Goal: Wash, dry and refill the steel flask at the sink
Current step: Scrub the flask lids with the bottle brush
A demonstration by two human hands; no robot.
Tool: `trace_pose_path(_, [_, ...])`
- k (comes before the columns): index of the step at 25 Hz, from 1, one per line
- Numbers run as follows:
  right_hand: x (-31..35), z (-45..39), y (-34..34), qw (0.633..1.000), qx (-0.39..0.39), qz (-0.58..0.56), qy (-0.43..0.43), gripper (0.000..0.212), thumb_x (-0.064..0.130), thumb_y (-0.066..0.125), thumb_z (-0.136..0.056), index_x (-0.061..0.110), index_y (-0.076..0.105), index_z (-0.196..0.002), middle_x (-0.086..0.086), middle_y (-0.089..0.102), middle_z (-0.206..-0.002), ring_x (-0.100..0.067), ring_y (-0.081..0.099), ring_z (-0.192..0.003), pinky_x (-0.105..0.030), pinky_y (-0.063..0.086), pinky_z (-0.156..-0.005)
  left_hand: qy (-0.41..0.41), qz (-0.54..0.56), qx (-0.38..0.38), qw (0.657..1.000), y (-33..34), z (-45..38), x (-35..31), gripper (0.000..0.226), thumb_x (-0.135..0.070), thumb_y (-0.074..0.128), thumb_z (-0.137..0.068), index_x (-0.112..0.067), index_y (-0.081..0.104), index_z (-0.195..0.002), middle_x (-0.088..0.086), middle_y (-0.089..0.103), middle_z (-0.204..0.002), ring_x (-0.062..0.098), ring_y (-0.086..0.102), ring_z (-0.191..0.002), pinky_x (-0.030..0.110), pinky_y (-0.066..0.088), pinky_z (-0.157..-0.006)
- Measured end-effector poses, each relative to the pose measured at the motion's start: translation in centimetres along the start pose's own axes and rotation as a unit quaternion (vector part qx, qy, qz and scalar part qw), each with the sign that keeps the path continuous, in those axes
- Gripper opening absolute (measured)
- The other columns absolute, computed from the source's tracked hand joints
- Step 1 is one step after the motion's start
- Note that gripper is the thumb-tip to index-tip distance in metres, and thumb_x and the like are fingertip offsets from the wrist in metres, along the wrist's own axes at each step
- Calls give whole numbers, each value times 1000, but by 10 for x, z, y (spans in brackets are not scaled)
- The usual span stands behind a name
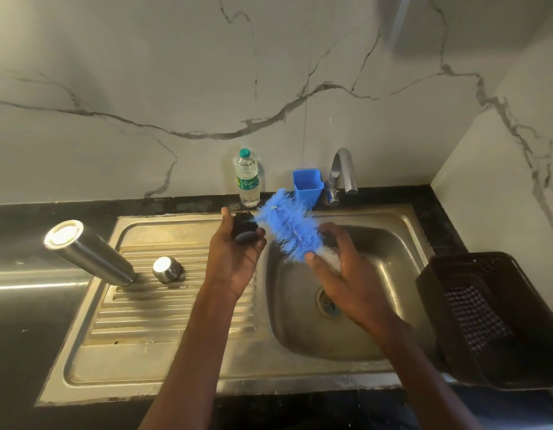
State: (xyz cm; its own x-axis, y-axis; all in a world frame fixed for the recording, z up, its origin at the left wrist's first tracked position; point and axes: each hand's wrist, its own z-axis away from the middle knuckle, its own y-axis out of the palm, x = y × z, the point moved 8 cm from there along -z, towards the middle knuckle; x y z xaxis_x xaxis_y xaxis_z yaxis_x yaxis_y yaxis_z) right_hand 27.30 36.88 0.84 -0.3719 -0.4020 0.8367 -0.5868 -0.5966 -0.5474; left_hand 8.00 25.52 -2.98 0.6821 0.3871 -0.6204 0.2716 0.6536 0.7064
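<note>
**Scrubbing the flask lid over the sink**

So the left hand [235, 259] has its grip curled round a small black lid [244, 231], held up over the sink [402, 243] where the drainboard meets the basin. The right hand [340, 268] has its grip wrapped round a fluffy blue brush [287, 228], bristles right up against the lid. The steel flask [89, 254] sits upside down on the drainboard near the sink's left edge, with a small steel cap [167, 269] just beside it. Along the worktop's back edge there's a water bottle [247, 178], a blue cup [307, 184] and the tap [342, 175]. A dark basket [492, 318] sits at the right edge.
</note>
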Motion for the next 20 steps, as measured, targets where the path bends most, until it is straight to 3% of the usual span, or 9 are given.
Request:
trace_pose_path(3, [4,2,-3,999,4,2,-45,52,52,50,-103,51,32,-152,16,72,-116,-13,72,-91,-44,59,-81,-29,14,30,999,1,3,-1,23,-23,55,-99,-4,65,-106,15,66,-101,27,63,-79,31,56,-69])
trace_pose_path(6, [11,-1,-4,993,-28,31,-107,56,43,48,-106,44,26,-158,12,57,-143,-11,65,-118,-40,57,-92,2,-46,37,998,10,8,-1,28,-31,54,-105,-8,68,-111,11,70,-99,18,62,-71,24,54,-65])
trace_pose_path(9, [14,-8,8,982,-23,114,-151,56,34,52,-105,43,28,-155,10,53,-138,-20,63,-115,-43,57,-86,24,-59,9,998,29,17,3,40,-41,44,-110,-10,69,-110,7,73,-91,13,62,-64,22,52,-56])
trace_pose_path(11, [-7,-9,11,982,-13,138,-130,59,27,56,-102,41,32,-154,8,54,-133,-23,63,-112,-44,56,-86,46,-99,-24,994,35,18,2,46,-45,41,-111,-9,70,-109,7,72,-87,13,61,-63,24,51,-53])
trace_pose_path(15, [-21,0,-2,985,-61,107,-121,55,20,59,-102,38,40,-150,10,56,-132,-19,64,-110,-44,57,-87,95,-287,-102,948,36,23,-8,59,-53,30,-112,-12,72,-99,-1,65,-66,11,47,-50,29,39,-51])
trace_pose_path(18, [5,-9,-5,975,-110,122,-152,64,12,65,-96,35,38,-150,5,56,-128,-19,63,-106,-38,57,-80,113,-364,-103,919,47,32,-6,68,-55,21,-112,-12,72,-98,-4,67,-63,7,54,-44,23,42,-43])
trace_pose_path(20, [4,-8,8,967,-102,157,-170,68,6,66,-93,32,37,-149,0,56,-125,-23,64,-102,-39,57,-78,104,-366,-118,917,48,35,-5,72,-58,19,-110,-11,72,-101,-2,69,-63,6,58,-43,20,43,-41])
